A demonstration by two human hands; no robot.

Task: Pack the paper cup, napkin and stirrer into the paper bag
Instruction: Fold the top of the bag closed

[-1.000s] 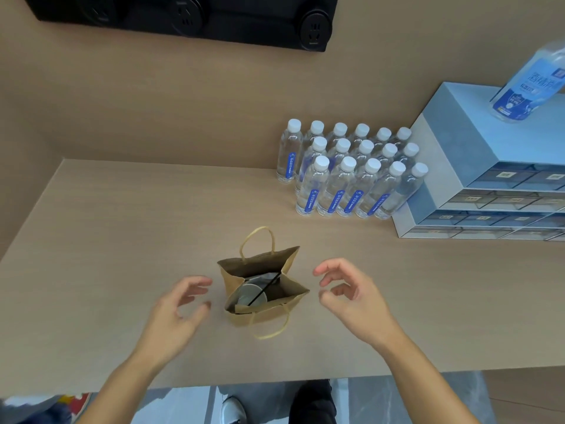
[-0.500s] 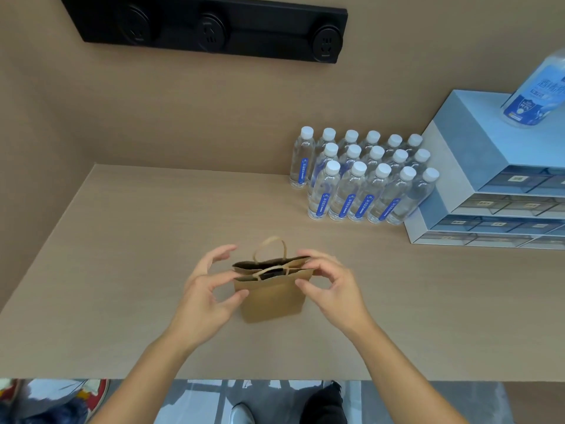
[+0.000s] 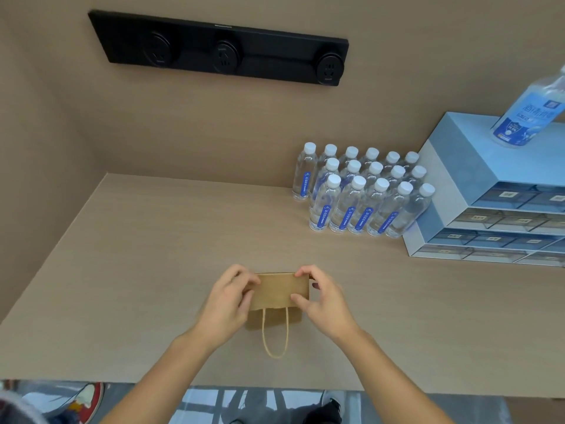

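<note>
The small brown paper bag (image 3: 279, 290) stands on the wooden table near its front edge. Its top part is folded down toward me, and a paper loop handle (image 3: 275, 338) hangs over the near side. My left hand (image 3: 227, 304) pinches the bag's left edge at the fold. My right hand (image 3: 324, 296) pinches its right edge, thumb on the front face. The cup, napkin and stirrer are hidden inside the folded bag.
Several small water bottles (image 3: 357, 191) stand in rows at the back right. A blue drawer cabinet (image 3: 477, 191) sits beside them with a large bottle (image 3: 529, 114) on top. A black socket strip (image 3: 220, 48) is on the wall. The table's front edge (image 3: 275, 385) is close.
Both hands closed in on the open bag, pressed its mouth together and folded the top down toward me. The contents went out of sight.
</note>
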